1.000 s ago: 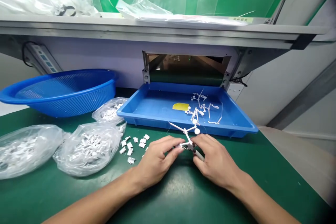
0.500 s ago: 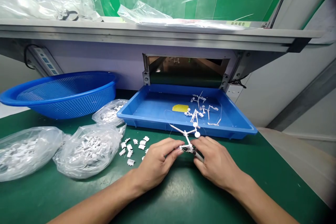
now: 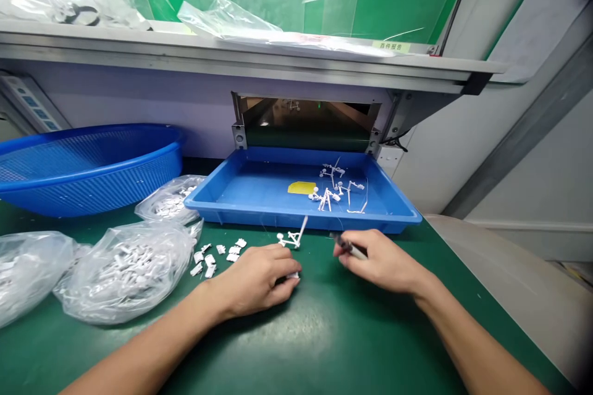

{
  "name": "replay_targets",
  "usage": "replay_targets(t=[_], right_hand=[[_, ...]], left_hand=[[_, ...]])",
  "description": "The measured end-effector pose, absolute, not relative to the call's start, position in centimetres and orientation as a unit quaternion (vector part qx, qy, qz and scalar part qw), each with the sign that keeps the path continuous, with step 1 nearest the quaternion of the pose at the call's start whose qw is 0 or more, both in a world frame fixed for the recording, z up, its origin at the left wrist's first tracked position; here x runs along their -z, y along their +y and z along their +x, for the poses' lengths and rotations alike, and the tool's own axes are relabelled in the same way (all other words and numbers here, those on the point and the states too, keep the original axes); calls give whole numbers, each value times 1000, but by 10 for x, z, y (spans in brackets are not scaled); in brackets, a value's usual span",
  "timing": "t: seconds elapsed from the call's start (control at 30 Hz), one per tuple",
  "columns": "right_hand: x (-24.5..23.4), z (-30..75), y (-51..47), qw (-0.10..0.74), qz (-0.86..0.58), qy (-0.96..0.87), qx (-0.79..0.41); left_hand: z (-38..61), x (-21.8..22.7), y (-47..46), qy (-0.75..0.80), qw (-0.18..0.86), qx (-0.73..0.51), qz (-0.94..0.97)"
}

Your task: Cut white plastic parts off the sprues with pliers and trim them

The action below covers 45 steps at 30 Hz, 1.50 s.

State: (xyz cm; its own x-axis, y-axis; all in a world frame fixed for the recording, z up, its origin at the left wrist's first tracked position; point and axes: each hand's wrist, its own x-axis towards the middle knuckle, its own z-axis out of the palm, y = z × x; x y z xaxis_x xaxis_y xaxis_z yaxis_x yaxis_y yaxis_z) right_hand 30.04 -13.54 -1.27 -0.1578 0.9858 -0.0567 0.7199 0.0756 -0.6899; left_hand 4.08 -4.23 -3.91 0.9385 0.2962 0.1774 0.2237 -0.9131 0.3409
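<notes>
At lower center, the left hand (image 3: 259, 278) was closed on a small white part (image 3: 293, 275), while the right hand (image 3: 382, 259), farther right, curled around a pale-handled tool (image 3: 356, 251). A branched white piece (image 3: 295, 239) showed just above the left hand, below the blue tray (image 3: 287, 220); loose white bits (image 3: 210, 260) lay on the surface (image 3: 296, 339) at left, beside a plastic bag (image 3: 125, 271).

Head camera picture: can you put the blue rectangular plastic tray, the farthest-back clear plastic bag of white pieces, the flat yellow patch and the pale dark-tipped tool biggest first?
1. Blue tray
2. Clear bag
3. Yellow patch and tool: unsure, as the right hand partly hides the nearer tool.
</notes>
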Motion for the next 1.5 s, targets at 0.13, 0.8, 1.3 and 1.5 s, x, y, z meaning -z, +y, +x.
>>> replay_targets(t=[0.13,0.8,1.3,1.5], right_hand=[[20,292,-130,297,-630,-672,-251],[47,277,-123,275,-645,-693,-166],[45,275,-125,280,-651,-689,-150],[46,277,-124,300,-686,-652,-121]], left_hand=[[29,31,-27,153,120,-117,974],[65,46,-1,346,96,-101,928],[47,44,-4,309,209,-122,920],[57,36,-22,353,375,-286,809]])
